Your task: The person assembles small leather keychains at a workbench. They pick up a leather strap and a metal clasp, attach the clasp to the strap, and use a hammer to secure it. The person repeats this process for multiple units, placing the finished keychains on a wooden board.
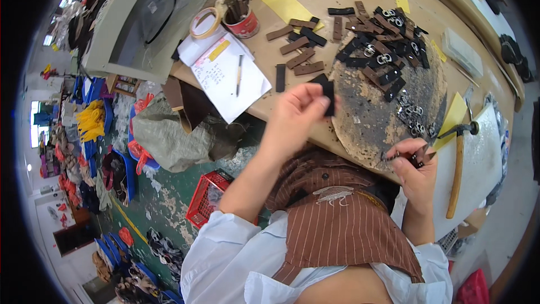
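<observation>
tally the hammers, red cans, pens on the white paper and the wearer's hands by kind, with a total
Hammer: 1
Red can: 1
Pen on the white paper: 1
Hands: 2, left hand and right hand
Total: 5

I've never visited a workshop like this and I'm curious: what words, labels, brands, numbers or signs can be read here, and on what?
None can be read reliably.
White paper: handwritten lines, too small and blurred to read.
Red can: pale marks, too blurred to make out.
Black strip in the left hand: no lettering visible.
</observation>
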The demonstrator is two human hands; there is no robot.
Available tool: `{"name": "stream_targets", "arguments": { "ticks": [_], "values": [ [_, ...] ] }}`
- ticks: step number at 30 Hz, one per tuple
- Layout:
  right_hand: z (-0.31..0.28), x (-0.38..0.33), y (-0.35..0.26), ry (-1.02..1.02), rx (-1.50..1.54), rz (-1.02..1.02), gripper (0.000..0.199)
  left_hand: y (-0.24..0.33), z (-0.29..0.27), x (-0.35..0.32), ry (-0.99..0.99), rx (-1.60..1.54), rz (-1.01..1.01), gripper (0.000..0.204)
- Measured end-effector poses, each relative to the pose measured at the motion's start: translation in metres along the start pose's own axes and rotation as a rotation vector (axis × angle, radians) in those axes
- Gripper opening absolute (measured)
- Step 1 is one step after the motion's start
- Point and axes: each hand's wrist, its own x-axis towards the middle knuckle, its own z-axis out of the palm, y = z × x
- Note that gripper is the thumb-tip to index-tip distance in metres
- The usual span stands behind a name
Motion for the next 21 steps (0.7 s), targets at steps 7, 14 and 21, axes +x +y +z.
{"name": "stream_targets", "arguments": {
  "ticks": [7, 14, 21],
  "values": [
    [0.013, 0.013, -0.005, -0.109, -0.016, -0.216, 0.023, 0.012, 0.056, -0.038, -0.202, -0.190, -0.096, 0.028],
    [0.012, 0.011, -0.001, -0.096, 0.023, -0.230, 0.020, 0.014, 0.058, -0.043, -0.231, -0.123, -0.063, 0.031],
    [0.011, 0.015, -0.002, -0.030, -0.165, -0.160, 0.015, 0.002, 0.062, -0.051, -0.197, 0.146, 0.053, 0.029]
  ]
}}
